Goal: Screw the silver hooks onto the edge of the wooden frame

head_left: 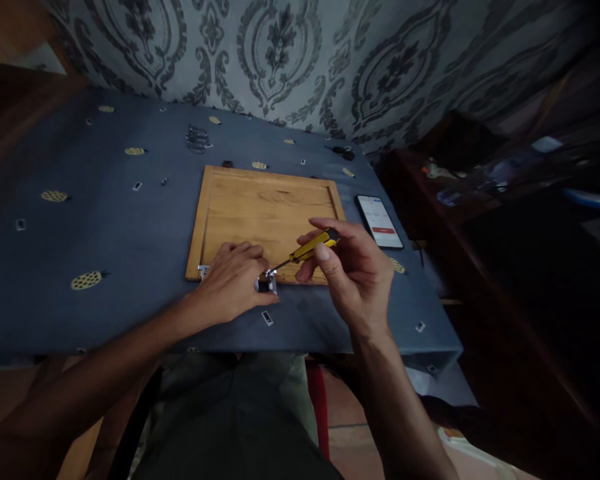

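A wooden framed panel [265,210] lies flat on a table covered with a blue cloth [95,220]. My left hand [233,280] rests on the panel's near edge, fingers curled and pressing a small metal hinge [267,283] against it. My right hand [353,270] grips a screwdriver with a yellow and black handle [314,245], its thin shaft slanting down and left so the tip meets the hinge. A second metal fitting [203,270] shows at the panel's near left corner.
A phone [379,221] with a lit screen lies right of the panel. Small metal parts [197,139] and a dark object [344,152] sit near the patterned wall. A dark cluttered shelf [480,180] stands to the right. The table's front edge runs just below my hands.
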`<state>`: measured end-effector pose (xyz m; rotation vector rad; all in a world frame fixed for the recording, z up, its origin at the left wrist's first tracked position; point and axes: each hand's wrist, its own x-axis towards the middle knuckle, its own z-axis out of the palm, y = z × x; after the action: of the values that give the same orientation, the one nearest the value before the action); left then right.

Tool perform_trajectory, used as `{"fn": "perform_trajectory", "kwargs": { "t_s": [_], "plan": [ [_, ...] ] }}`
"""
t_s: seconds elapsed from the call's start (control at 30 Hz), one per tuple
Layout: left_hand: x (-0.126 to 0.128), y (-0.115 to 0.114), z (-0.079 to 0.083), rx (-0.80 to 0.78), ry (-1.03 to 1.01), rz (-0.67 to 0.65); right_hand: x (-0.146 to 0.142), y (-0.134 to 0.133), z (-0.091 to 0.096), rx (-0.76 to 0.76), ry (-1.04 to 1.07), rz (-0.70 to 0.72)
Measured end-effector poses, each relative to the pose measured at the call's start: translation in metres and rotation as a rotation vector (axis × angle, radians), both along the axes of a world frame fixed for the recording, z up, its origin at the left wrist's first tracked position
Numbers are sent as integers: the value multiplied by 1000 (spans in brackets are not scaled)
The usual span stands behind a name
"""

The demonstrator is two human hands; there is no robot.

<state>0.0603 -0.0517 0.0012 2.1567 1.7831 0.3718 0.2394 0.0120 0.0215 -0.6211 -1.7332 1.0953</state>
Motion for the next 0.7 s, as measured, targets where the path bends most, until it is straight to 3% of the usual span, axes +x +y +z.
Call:
{"fn": "perform_trajectory", "kwargs": {
  "t_s": [0.17,0.47,0.7],
  "plan": [
    [0,0,0,-13,-3,-3,-5,-1,1,-22,69,-19],
    [0,1,1,-16,1,-6,0,-1,4,-11,-8,71],
    [0,0,-2,-3,-1,-1,-8,-2,4,-8,69,-17]
  ]
}}
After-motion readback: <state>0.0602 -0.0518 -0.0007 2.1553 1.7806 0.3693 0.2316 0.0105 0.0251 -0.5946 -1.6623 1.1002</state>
